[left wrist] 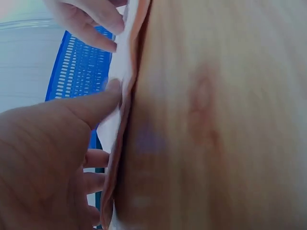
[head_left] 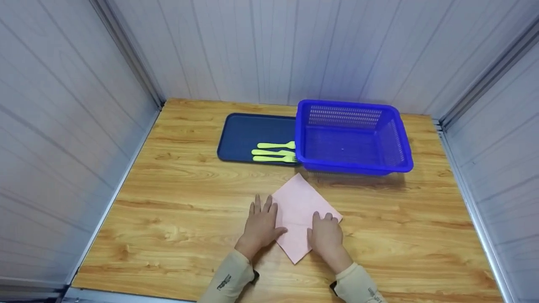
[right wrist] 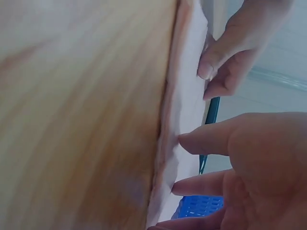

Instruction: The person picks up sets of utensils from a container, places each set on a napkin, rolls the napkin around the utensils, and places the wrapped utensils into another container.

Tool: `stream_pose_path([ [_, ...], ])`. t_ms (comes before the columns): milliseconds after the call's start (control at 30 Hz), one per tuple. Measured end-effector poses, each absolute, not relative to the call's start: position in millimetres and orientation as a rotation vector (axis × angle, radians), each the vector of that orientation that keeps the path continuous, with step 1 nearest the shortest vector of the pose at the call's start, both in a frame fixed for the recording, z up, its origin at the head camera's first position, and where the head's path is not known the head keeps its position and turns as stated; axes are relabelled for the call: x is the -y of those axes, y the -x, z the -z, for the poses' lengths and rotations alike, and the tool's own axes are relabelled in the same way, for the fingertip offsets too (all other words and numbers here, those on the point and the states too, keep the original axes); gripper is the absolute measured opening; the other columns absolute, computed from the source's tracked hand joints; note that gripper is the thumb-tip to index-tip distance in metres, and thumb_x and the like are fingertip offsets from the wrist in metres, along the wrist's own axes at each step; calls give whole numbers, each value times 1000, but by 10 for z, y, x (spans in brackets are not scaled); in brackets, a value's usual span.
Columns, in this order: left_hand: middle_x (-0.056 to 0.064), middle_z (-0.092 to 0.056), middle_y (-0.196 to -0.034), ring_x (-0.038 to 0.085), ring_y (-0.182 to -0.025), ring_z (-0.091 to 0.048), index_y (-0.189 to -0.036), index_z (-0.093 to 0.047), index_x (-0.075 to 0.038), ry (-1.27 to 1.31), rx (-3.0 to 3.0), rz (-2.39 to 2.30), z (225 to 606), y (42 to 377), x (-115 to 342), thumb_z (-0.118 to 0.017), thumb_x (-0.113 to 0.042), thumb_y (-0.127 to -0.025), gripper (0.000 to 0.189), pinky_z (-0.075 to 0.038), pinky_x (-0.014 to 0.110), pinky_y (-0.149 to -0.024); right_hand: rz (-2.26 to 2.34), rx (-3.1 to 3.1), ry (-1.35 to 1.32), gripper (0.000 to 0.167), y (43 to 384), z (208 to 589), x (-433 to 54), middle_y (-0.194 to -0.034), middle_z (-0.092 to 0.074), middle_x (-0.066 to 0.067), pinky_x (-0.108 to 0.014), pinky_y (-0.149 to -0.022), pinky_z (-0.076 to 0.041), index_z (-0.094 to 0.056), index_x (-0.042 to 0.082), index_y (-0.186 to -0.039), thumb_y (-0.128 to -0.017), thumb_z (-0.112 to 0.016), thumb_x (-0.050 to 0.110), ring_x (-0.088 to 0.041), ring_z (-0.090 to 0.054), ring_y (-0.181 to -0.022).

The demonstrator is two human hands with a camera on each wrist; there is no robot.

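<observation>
A pink folded cloth or paper napkin [head_left: 301, 202] lies flat on the wooden table, turned so one corner points toward the person. Along its left edge rests my left hand [head_left: 260, 227], fingers spread and straight, thumb on the pink sheet. My right hand [head_left: 327, 235] touches the right side, its fingertips on the surface near the right corner. In the left wrist view, the layered edge of the napkin [left wrist: 125, 72] runs under the thumb. The right wrist view shows the right hand's fingers [right wrist: 206, 139] extended, tips against the napkin's edge.
Behind the napkin stands a blue plastic basket [head_left: 353, 166], overlapping the right part of a dark blue tray [head_left: 240, 134]. Three yellow-green pieces of cutlery [head_left: 273, 152] lie on the tray, their right ends against the basket; the nearest has tines. White panel walls [head_left: 269, 50] enclose the table [head_left: 168, 219].
</observation>
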State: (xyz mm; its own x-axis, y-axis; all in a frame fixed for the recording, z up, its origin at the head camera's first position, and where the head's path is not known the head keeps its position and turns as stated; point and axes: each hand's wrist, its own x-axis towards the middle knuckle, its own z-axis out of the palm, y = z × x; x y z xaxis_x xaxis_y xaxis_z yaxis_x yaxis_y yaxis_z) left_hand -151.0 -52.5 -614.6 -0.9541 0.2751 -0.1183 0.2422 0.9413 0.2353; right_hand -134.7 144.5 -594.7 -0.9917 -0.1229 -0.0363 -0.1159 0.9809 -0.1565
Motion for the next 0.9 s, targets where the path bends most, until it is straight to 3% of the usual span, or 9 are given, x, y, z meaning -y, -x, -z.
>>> stream_pose_path([
  [100,23,-26,-154,47,-142,-12,-145,-40,1,-416,-2965,-302,6139,1476,537,-62,-56,-88,83,-21,56,-111,245,-3150,268,48,1342,5962,-1421,-103,-55,-29,-48,-62,-53,-61,-2,-118,-80,-76,25,-43,-55,-90],
  [233,25,-24,-154,45,-141,-18,-148,-35,1,-455,-2989,-340,6150,1444,547,-58,-51,-92,80,-24,54,-111,319,-3117,426,56,1394,5963,-1399,-129,-47,-34,-55,-73,-52,-57,2,-131,-82,-75,22,-48,-51,-107],
  [367,23,-17,-157,43,-143,-11,-153,-26,-4,-462,-2911,-426,6212,1404,564,-55,-56,-92,86,-17,54,-113,366,-2970,440,55,1407,5969,-1383,-137,-41,-35,-65,-80,-47,-53,4,-137,-88,-69,23,-53,-44,-118],
  [500,21,-10,-159,41,-145,-3,-155,-20,-6,-445,-2842,-472,6220,1393,564,-57,-67,-85,100,-11,53,-115,354,-2916,391,54,1413,5955,-1394,-137,-42,-34,-67,-79,-46,-52,6,-138,-90,-67,24,-52,-43,-119],
  [633,24,-13,-158,43,-144,-6,-153,-27,-6,-402,-2874,-472,6215,1351,554,-64,-67,-80,102,-13,53,-114,362,-2920,395,53,1420,5946,-1391,-133,-45,-33,-63,-72,-49,-55,6,-136,-88,-70,23,-49,-47,-112],
  [900,27,-22,-154,45,-142,-15,-150,-35,-6,-411,-2962,-476,6259,1255,545,-65,-67,-78,99,-20,55,-112,233,-2920,466,47,1541,5844,-1356,-103,-56,-22,-53,-62,-51,-61,6,-120,-80,-79,23,-40,-55,-88],
])
